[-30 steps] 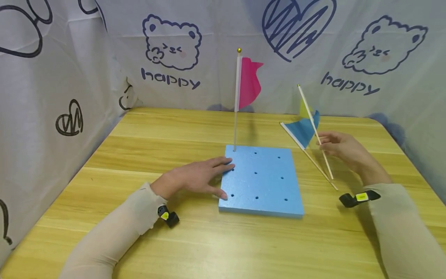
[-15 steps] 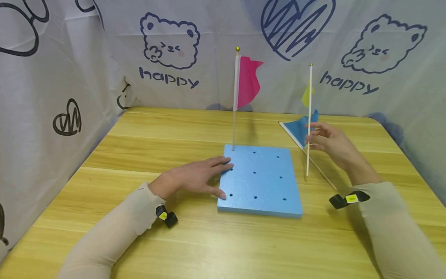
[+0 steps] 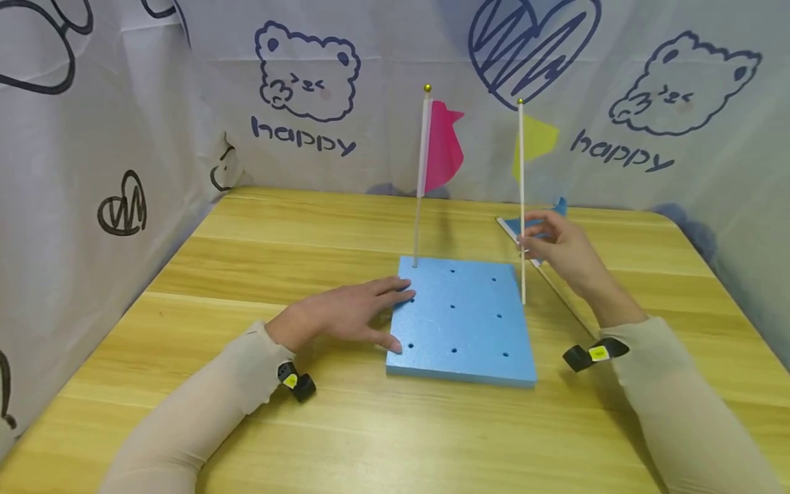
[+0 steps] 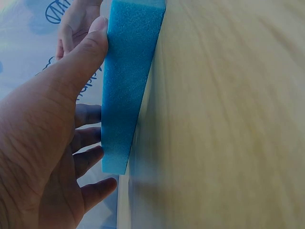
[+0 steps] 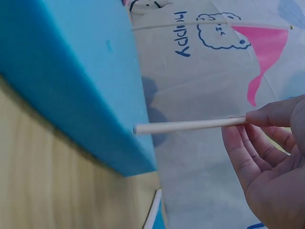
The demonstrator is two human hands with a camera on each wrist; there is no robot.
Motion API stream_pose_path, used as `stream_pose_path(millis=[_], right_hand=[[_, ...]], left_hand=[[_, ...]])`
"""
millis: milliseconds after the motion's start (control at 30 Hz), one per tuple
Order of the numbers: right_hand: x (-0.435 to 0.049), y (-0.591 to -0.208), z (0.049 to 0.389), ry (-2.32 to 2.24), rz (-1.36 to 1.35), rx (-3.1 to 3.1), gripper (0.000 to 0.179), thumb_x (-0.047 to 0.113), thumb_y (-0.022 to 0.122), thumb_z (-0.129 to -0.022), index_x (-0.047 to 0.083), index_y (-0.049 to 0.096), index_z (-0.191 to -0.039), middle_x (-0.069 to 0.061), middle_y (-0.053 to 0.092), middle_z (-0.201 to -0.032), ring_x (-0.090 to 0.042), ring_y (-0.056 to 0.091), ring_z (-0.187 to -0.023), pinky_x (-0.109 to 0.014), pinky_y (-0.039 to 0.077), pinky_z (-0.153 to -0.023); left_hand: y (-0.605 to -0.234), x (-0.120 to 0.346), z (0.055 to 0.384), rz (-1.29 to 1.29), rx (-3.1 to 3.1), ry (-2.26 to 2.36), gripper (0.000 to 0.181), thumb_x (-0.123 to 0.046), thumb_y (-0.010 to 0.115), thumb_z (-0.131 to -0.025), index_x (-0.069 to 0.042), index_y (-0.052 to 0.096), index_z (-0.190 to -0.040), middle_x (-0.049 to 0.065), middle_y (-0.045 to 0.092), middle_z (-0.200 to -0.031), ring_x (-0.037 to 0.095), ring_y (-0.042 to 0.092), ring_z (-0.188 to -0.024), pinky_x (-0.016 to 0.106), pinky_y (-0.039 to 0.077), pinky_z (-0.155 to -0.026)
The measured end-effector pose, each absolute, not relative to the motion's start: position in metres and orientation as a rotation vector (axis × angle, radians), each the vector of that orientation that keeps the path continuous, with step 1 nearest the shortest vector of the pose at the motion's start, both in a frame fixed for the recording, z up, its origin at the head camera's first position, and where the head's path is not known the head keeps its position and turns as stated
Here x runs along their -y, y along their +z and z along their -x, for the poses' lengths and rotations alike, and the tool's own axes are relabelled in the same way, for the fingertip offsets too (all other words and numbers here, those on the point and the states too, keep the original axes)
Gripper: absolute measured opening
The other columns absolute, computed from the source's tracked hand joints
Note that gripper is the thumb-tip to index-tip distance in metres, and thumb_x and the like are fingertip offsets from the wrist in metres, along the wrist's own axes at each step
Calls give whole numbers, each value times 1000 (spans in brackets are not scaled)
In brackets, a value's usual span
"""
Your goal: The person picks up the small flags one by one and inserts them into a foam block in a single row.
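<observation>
1. Pinching the stick of a yellow flag [image 3: 537, 142], the right hand [image 3: 564, 254] has its thumb and fingertips pressed together on the lower half of the pole.
2. The yellow flag stands nearly upright, gold ball at the top and cloth out to the right. Its bare lower end is by the right edge of a blue board [image 3: 475, 333]; from these angles I can't quite tell whether it touches the board or hangs just clear of it.
3. The left hand [image 3: 345, 312] rests at the board's left side, fingers spread: the thumb is on the near left corner, and two fingertips lie on the top face farther back, beside the middle hole of the left column.
4. The board lies flat on the wooden desk [image 3: 370, 432], with three rows of three holes.
5. A pink flag [image 3: 441, 147] stands upright in the far left hole, its cloth also to the right.
6. A blue flag [image 3: 512, 225] lies on the desk beyond the board's right side, partly hidden by the right hand; its stick slants back toward the right wrist.
7. Both arms wear beige sleeves [image 3: 204, 405], with a small black camera [image 3: 296, 382] at each wrist.
8. A pale curtain [image 3: 401, 62] with drawn bears, hearts and the word "happy" hangs behind the desk.
</observation>
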State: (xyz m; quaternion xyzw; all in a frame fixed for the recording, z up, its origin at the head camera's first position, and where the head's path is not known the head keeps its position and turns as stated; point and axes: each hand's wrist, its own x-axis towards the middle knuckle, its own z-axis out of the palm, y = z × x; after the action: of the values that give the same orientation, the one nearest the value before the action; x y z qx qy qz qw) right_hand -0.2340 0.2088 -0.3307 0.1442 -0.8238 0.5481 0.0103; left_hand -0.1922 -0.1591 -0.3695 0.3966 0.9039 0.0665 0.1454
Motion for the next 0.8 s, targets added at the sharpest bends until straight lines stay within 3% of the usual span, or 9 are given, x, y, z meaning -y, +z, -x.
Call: stream_pose_path(millis=[333, 633, 800], right_hand=[[-184, -318, 239, 1616, -454, 2558, 32, 2, 60, -96, 2, 49, -126, -20, 60, -105, -21, 66, -85, -26, 56, -76], [-162, -318, 249, 1698, -465, 2468, 29, 1, 60, -96, 0, 48, -123, -20, 60, -105, -16, 64, -85, -29, 56, -77], [-150, -319, 254, 1690, -444, 2471, 30, 4, 60, -97, 0, 47, -123, -17, 59, -105, -21, 64, -89, -29, 56, -78]], left_hand=[[-369, 158, 192, -1138, -2605, 162, 105, -87, 41, -77, -27, 13, -159, -5, 6, -164, 18, 13, -148, 41, 30, -112], [-369, 158, 192, -1139, -2599, 176, 105, -86, 41, -77, -27, 12, -159, -5, 5, -164, 19, 14, -147, 41, 31, -112], [-369, 158, 193, -1142, -2604, 176, 106, -87, 40, -76, -27, 12, -159, -5, 5, -164, 18, 14, -147, 41, 30, -112]])
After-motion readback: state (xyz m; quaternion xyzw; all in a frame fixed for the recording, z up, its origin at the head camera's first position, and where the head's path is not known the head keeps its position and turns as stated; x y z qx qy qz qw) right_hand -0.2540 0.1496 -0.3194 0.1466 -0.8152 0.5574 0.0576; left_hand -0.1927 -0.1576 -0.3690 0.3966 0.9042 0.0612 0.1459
